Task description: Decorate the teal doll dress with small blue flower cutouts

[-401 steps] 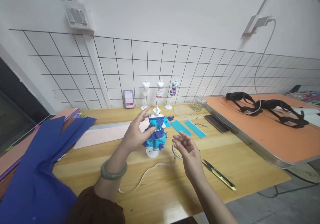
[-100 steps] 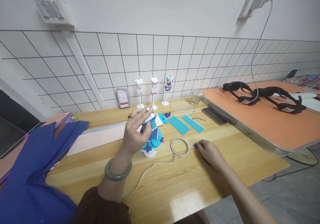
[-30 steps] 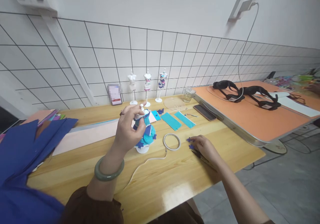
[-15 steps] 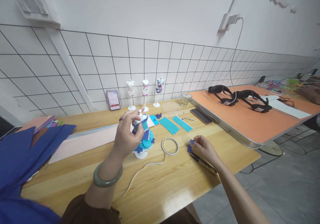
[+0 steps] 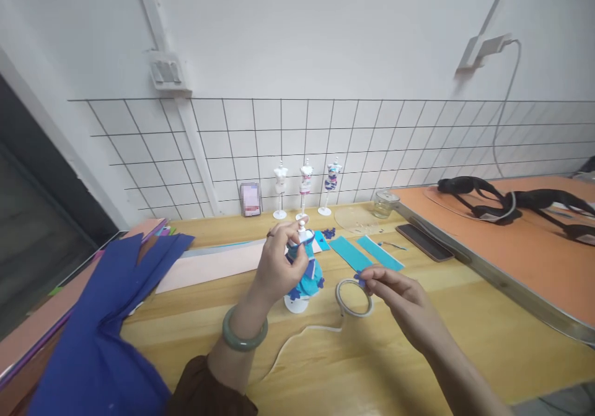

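Observation:
My left hand (image 5: 282, 260), with a green bangle at the wrist, is closed around the upper part of a miniature dress form (image 5: 296, 304). The form stands upright in a turquoise dress (image 5: 310, 284) trimmed with dark blue flowers. Part of its torso is hidden behind my fingers. Between thumb and fingertips, my right hand (image 5: 395, 295) pinches a small blue flower (image 5: 359, 278), held just above the edge of a roll of narrow tape (image 5: 338, 298). A loose tape end (image 5: 304, 329) trails across the table toward me.
Blue fabric (image 5: 106, 341) spreads at left beside pale pink strips (image 5: 209, 266). Turquoise felt pieces (image 5: 351, 253), blue flowers (image 5: 329, 233) and a phone (image 5: 424, 242) lie behind my hands. Three dress forms (image 5: 305, 183) and a glass jar (image 5: 385, 205) stand near the wall.
My right hand has lifted from the table and moved toward the dress form with a blue flower. My left hand stays on the form. The view has turned left.

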Action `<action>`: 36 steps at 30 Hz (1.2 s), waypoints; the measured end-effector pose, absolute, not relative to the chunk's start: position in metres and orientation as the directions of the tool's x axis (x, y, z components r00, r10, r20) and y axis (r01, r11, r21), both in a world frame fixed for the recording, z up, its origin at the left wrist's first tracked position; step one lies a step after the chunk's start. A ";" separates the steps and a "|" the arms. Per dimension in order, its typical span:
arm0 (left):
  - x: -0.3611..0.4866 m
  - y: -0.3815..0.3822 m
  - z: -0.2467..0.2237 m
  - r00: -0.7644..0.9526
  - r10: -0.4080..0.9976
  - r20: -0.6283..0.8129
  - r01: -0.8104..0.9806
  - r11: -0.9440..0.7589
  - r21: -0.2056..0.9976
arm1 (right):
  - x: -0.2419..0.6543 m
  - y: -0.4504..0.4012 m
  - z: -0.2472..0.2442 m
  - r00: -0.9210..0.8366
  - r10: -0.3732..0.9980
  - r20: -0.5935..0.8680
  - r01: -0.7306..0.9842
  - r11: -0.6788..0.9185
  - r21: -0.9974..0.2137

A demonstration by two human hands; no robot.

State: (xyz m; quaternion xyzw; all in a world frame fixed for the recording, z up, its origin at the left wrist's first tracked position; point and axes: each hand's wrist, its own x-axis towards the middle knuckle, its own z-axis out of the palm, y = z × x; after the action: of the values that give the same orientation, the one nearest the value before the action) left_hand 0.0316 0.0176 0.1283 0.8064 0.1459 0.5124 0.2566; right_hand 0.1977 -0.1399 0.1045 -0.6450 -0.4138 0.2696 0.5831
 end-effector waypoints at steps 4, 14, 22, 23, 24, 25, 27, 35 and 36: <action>0.030 0.017 0.128 0.433 0.503 0.748 -0.055 -0.814 0.578 | 0.181 -0.134 0.119 0.388 0.908 0.160 0.238 0.069 -0.969; 0.029 0.016 0.131 0.467 0.528 0.710 -0.089 -0.771 0.631 | 0.158 -0.108 0.144 0.313 0.886 0.343 0.282 0.258 -0.924; 0.028 0.016 0.132 0.471 0.514 0.716 -0.091 -0.780 0.620 | 0.156 -0.092 0.143 0.345 0.866 0.361 0.224 0.297 -0.928; 0.027 0.016 0.132 0.475 0.511 0.716 -0.094 -0.780 0.619 | 0.157 -0.089 0.142 0.347 0.853 0.390 0.233 0.324 -0.917; 0.027 0.016 0.133 0.477 0.509 0.717 -0.098 -0.779 0.619 | 0.157 -0.086 0.140 0.346 0.843 0.412 0.242 0.344 -0.907; 0.027 0.016 0.133 0.477 0.507 0.718 -0.102 -0.779 0.618 | 0.158 -0.084 0.139 0.345 0.838 0.423 0.251 0.352 -0.902; 0.027 0.015 0.134 0.479 0.504 0.718 -0.104 -0.780 0.617 | 0.160 -0.079 0.135 0.353 0.844 0.403 0.255 0.328 -0.910; 0.025 0.015 0.134 0.489 0.495 0.718 -0.089 -0.791 0.606 | 0.153 -0.064 0.126 0.437 0.859 0.268 0.109 0.245 -0.963; 0.025 0.015 0.134 0.490 0.494 0.718 -0.091 -0.790 0.606 | 0.153 -0.063 0.126 0.432 0.862 0.266 0.101 0.247 -0.964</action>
State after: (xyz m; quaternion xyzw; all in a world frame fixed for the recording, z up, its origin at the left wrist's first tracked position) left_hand 0.0249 0.0148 0.1343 0.8096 0.1245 0.4895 0.2991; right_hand 0.1529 -0.0632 0.1259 -0.5396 -0.4459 0.2920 0.6517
